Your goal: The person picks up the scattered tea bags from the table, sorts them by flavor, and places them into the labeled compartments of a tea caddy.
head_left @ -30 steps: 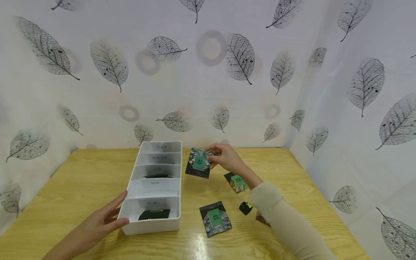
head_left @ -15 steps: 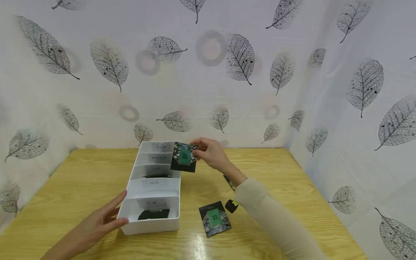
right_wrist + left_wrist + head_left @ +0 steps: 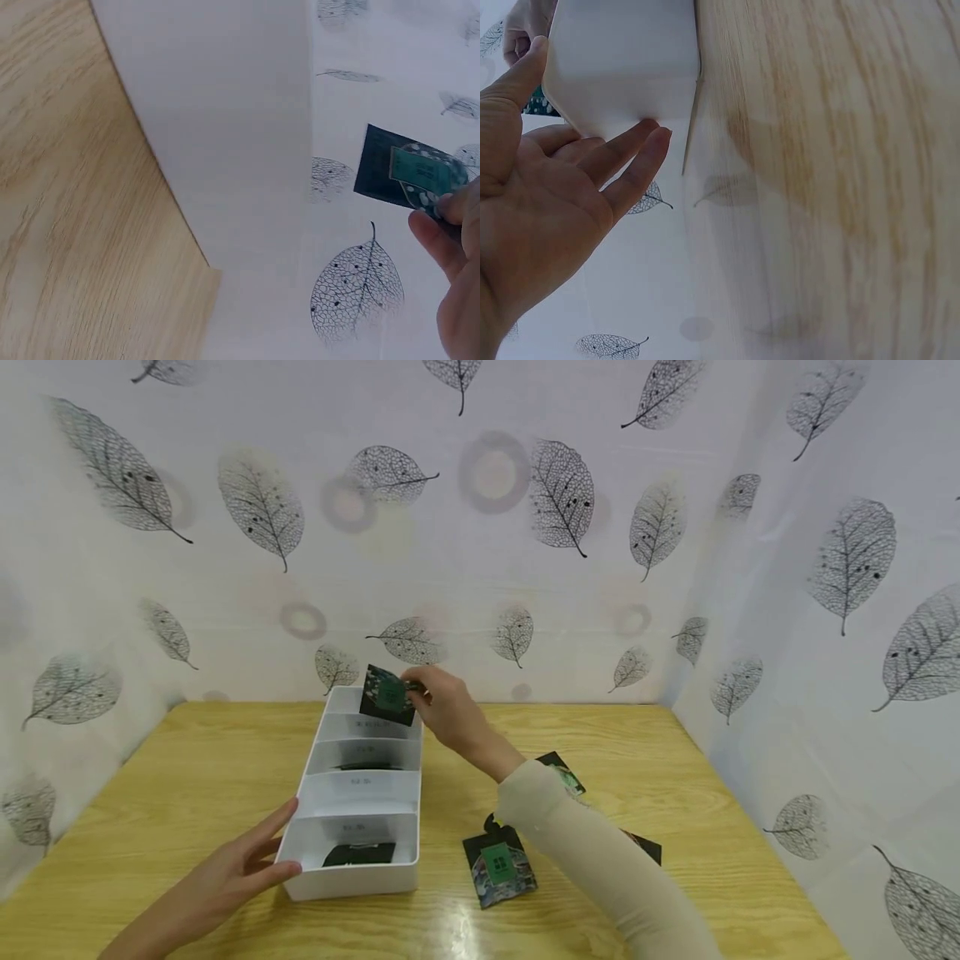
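A long white divided box (image 3: 352, 883) stands on the table, with a dark packet (image 3: 358, 855) in its nearest compartment and another dark piece (image 3: 369, 766) in the middle one. My left hand (image 3: 225, 877) rests against its near left corner. Fairly straight fingers touch the outer wall (image 3: 630, 45) in the left wrist view. Over the far end of the box, my right hand (image 3: 453, 714) pinches a tea sachet (image 3: 387, 695) by its edge between thumb and fingers. The right wrist view shows this sachet (image 3: 409, 169), black with a green label and patterned print, held tilted above the box.
Right of the box lies another green-labelled sachet (image 3: 499, 867), beside a small black item (image 3: 492, 823) partly hidden by the sleeve. Farther back is one more sachet (image 3: 562, 772). A dark packet (image 3: 643, 845) shows past the forearm. A leaf-print curtain (image 3: 480, 560) borders the table.
My right hand has carried the sachet left and slightly up, from beside the box to over its far end. My left hand keeps its place on the box.
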`<state>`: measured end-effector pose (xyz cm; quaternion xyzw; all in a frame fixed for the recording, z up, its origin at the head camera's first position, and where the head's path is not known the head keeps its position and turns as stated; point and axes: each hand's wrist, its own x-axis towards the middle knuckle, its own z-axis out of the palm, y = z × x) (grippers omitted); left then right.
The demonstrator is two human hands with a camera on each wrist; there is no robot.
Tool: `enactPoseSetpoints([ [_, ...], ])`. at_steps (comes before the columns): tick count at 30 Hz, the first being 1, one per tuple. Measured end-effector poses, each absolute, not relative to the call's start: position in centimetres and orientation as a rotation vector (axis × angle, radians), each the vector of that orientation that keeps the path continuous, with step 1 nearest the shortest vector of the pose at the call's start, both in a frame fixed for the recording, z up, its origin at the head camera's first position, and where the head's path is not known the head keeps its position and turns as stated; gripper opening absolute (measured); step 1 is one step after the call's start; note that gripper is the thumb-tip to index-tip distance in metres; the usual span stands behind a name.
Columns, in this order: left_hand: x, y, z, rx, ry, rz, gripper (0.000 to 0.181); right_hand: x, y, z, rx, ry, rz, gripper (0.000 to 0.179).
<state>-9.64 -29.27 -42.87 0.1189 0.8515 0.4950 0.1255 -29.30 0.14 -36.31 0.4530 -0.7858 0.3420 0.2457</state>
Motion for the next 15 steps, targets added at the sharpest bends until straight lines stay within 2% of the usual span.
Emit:
enactPoseSetpoints([
  [6, -9.7, -29.3, -42.8, 0.312, 2.468, 1.433, 0.081, -29.6, -1.1, -37.9, 1.314, -2.077, 0.667, 0.02],
  [15, -9.7, -29.3, -43.1, 0.348, 2.47, 1.468, 0.08, -29.5, -1.5, -40.5, 1.459, -2.034, 0.463, 0.028],
])
